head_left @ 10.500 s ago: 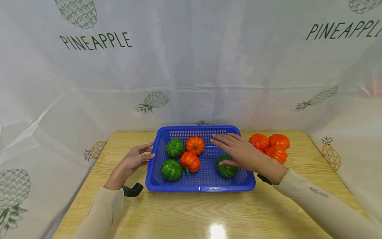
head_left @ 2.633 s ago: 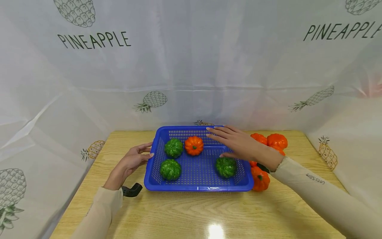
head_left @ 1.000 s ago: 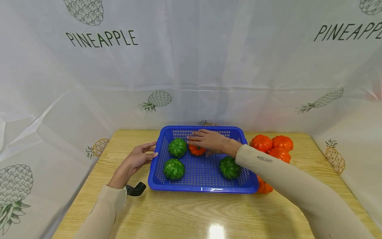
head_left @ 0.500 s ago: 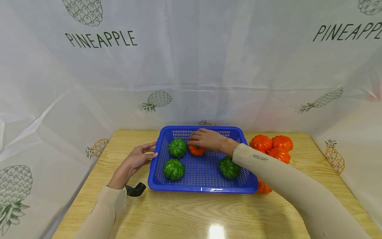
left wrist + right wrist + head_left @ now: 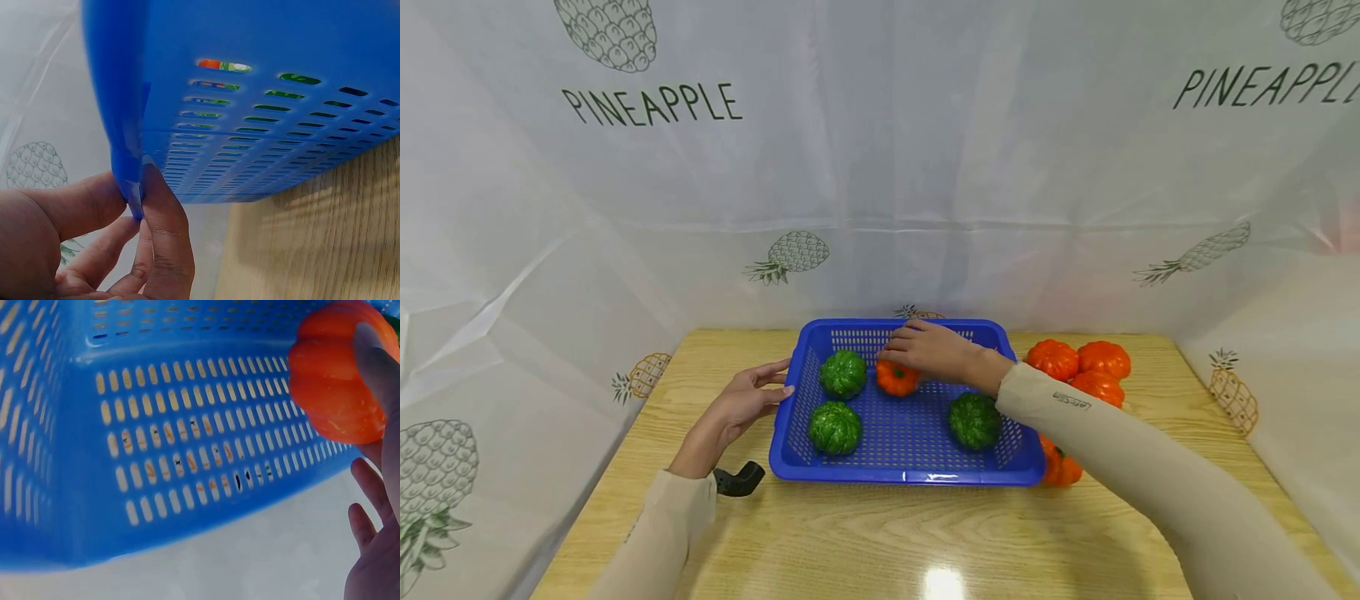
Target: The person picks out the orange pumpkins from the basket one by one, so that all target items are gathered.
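Note:
My left hand (image 5: 747, 406) pinches the left rim of the blue plastic basket (image 5: 901, 476); the left wrist view shows the thumb and forefinger on either side of the rim (image 5: 122, 125). At the back of the basket, my right hand (image 5: 934, 350) grips a small orange pumpkin (image 5: 897, 380). In the right wrist view, the thumb lies across the ribbed pumpkin (image 5: 337, 375), with other fingers partly hidden behind it. Two green pumpkins, one at the back (image 5: 843, 374) and one at the front (image 5: 835, 428), sit at the left inside; another green pumpkin (image 5: 974, 421) is at the right.
Right of the basket, several orange-red pumpkins (image 5: 1103, 359) cluster on the wooden table (image 5: 850, 533). One orange pumpkin (image 5: 1060, 463) rests against the basket's right side, partly hidden by my sleeve. A pineapple-printed white sheet (image 5: 895, 167) hangs behind the table and along its sides.
The front orange pumpkin has left the basket, and one now lies beside its right wall. My right hand has moved left to the remaining orange pumpkin and gripped it; my left hand stays.

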Demonstrator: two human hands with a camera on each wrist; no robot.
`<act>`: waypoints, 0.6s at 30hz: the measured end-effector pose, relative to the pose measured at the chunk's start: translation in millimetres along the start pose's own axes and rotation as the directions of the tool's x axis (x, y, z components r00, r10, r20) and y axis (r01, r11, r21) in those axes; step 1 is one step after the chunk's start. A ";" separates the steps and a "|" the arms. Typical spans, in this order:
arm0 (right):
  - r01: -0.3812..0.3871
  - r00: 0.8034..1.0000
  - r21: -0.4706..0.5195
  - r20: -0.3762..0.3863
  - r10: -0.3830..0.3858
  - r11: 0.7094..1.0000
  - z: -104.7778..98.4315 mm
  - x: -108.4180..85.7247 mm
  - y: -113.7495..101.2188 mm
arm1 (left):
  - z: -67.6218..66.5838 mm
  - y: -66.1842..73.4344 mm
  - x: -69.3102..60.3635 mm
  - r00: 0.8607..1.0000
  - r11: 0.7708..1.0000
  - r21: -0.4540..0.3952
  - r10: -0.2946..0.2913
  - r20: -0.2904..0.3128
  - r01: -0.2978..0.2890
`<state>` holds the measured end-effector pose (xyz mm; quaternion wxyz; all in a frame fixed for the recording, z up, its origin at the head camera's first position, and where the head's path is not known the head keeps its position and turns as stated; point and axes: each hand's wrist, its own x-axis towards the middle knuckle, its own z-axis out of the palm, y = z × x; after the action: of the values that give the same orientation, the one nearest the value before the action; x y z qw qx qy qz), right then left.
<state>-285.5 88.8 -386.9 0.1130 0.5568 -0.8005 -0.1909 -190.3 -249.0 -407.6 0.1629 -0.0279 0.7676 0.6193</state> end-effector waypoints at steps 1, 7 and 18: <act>-0.002 1.000 0.001 -0.016 0.002 1.000 -1.6 -2.6 0.0 | -0.1 -0.2 -0.3 1.000 1.000 0.003 0.004 0.004 -0.004; -0.004 0.999 -0.008 -0.052 0.003 1.000 -15.3 -20.0 -2.9 | -0.9 -0.6 0.5 1.000 1.000 -0.003 -0.005 -0.007 0.005; -0.023 0.994 -0.029 -0.107 0.020 0.999 -44.1 -58.2 -20.2 | -0.6 -1.0 2.3 1.000 1.000 0.001 -0.006 -0.005 0.006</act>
<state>-230.4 129.0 -354.0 0.1659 0.5557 -0.7964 -0.1718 -192.3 -249.5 -409.1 0.1627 -0.0315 0.7680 0.6186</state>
